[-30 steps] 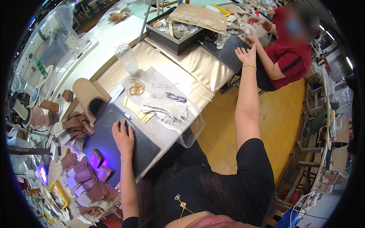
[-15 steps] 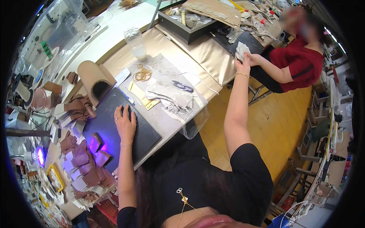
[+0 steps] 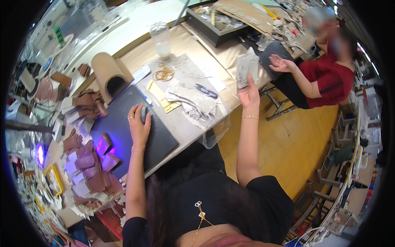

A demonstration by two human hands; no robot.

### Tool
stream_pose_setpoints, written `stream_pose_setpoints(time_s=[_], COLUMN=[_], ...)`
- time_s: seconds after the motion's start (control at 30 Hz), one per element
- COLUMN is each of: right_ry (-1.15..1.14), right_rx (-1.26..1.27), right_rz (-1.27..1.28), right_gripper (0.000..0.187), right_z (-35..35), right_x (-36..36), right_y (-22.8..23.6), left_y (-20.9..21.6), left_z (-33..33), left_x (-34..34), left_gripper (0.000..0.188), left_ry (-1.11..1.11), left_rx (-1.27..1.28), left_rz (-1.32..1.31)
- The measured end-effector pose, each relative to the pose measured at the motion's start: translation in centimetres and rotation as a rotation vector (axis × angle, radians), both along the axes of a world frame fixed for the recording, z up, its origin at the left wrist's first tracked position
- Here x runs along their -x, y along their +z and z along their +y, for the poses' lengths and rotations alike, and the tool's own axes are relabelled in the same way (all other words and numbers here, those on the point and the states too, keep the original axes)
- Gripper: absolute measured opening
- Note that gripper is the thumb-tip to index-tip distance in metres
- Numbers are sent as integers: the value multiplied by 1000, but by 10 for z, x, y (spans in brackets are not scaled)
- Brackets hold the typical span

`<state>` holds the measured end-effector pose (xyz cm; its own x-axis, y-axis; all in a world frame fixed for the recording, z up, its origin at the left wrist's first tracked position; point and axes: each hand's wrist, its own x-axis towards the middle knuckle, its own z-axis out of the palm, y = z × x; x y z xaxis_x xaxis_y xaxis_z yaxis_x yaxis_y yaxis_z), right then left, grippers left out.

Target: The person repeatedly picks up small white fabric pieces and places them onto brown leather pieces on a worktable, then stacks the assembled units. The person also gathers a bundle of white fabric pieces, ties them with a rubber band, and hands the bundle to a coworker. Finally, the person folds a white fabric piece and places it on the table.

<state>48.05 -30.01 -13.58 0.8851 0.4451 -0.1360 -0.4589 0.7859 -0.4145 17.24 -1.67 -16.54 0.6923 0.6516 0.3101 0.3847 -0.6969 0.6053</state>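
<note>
Legible texts, labels, numbers, signs: none. Yellow card strip (image 3: 161, 96), one: small dark marks toward its lower end, too blurred to read.

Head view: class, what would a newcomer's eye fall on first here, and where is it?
Probably the lamp glowing purple at the left edge, its colour also showing on the brown pieces on the dark mat. Next, right of centre, the right hand holds up a pale stack. Beyond, at upper right, is a co-worker in red.

Tube (image 3: 105, 71) behind mat (image 3: 159, 142), rubber bands (image 3: 160, 78) right of tube, bottle (image 3: 160, 40) behind rubber bands
</note>
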Motion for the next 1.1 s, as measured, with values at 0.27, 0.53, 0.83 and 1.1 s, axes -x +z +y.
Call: stream_pose_setpoints(time_s=[0.27, 0.53, 0.83, 1.1], right_ry=[481, 736, 763, 780], right_rx=[243, 422, 465, 453], right_rz=[-201, -362, -547, -589], right_gripper=[45, 50, 50, 49], right_z=[111, 116, 113, 110], right_x=[184, 254, 275, 280], right_y=[60, 74, 93, 110], left_y=[51, 105, 125, 140], left_z=[-73, -76, -72, -73], left_x=[3, 56, 87, 99], left_gripper=[53, 41, 37, 40], left_ry=[-239, -3, 13, -7], left_rx=[1259, 1310, 1236, 1212], left_rz=[-610, -812, -779, -765])
